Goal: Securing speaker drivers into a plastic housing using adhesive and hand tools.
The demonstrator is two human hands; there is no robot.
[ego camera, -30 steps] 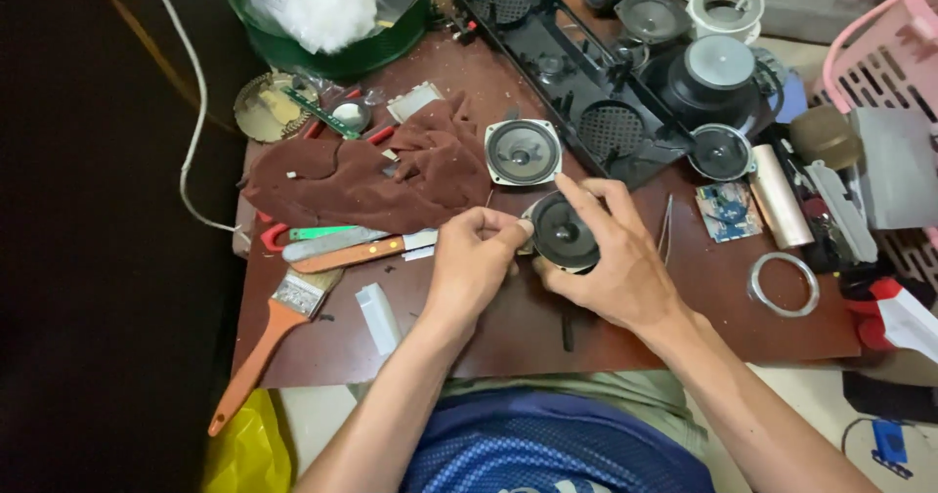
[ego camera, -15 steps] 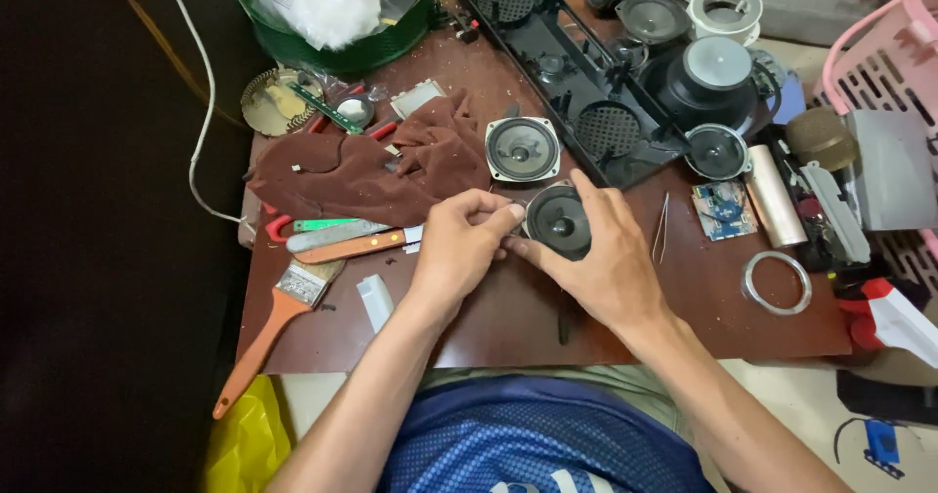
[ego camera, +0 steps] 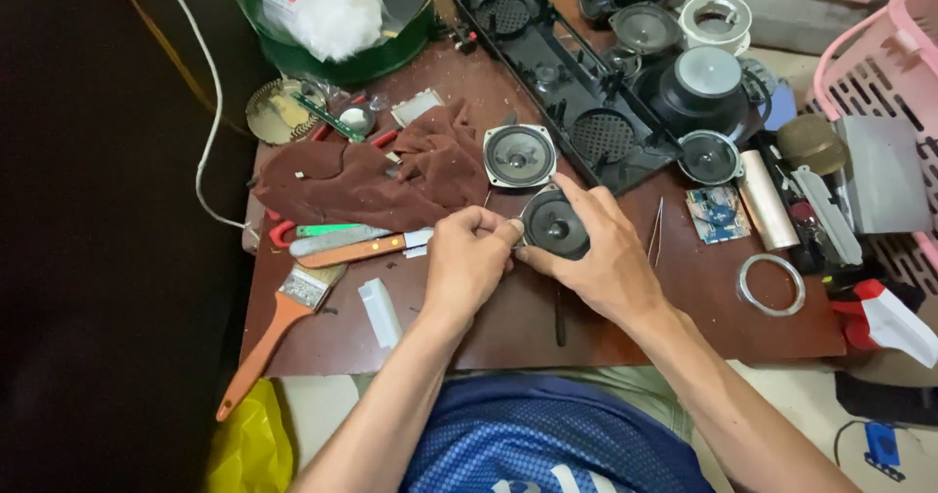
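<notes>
Head view – both hands (ego camera: 469,263) (ego camera: 601,249) grip small speaker (ego camera: 555,225); green basket (ego camera: 391,53) w/ white bag (ego camera: 327,9).

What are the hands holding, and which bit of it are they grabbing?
A small round speaker. The right hand cups it around its rim, and the left hand pinches its left edge with the fingertips.

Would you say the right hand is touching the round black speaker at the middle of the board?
Touching. The head view shows the right hand wrapped around the round black speaker, its fingers lying against the rim with no gap.
</notes>
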